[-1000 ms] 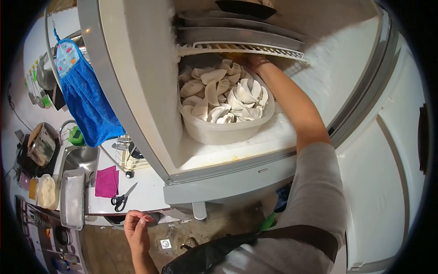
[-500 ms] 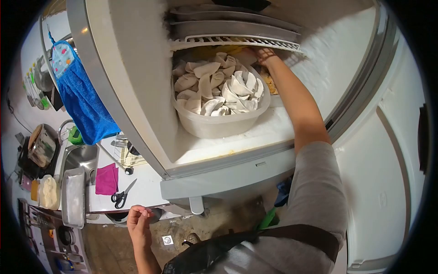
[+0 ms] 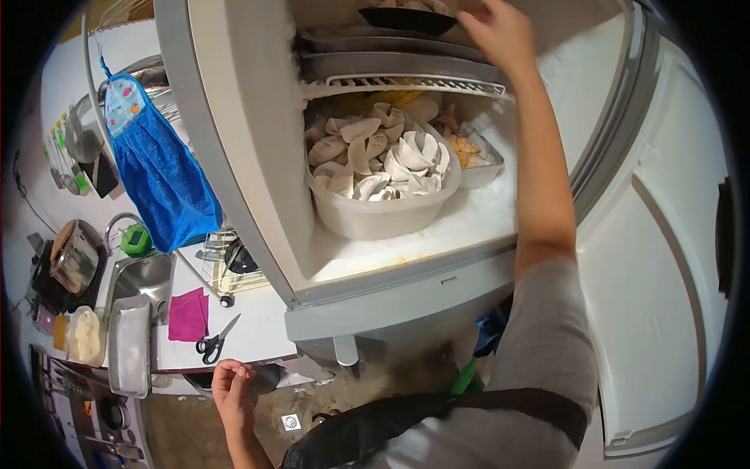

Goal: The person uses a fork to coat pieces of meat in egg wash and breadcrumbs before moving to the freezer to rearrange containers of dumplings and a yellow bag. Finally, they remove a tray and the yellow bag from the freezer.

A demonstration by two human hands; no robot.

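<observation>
My right hand [image 3: 501, 33] is raised inside the freezer compartment, just right of a black tray [image 3: 408, 21] with pale pieces on it. Its fingers look loosely stretched, holding nothing visible, and the frame's top edge cuts part of them off. Below the wire shelf [image 3: 414, 83], a translucent plastic tub [image 3: 383, 216] full of white folded dumplings [image 3: 359, 152] sits on the frosty floor. Behind it to the right is a clear container [image 3: 478, 173] of orange-yellow food. My left hand [image 3: 233, 383] hangs low by the counter edge, thumb and fingertips pinched together; anything between them is too small to see.
Metal trays [image 3: 391, 64] are stacked on the wire shelf. The freezer door [image 3: 656, 313] stands wide at the right. On the left counter are scissors [image 3: 217, 340], a magenta cloth [image 3: 188, 315] and a long metal pan [image 3: 129, 344]. A blue towel [image 3: 160, 168] hangs beside the freezer.
My right hand has come out from behind the tub, under the shelf, and risen to the black tray's level. The container of orange-yellow food now shows more fully. My left hand stays pinched.
</observation>
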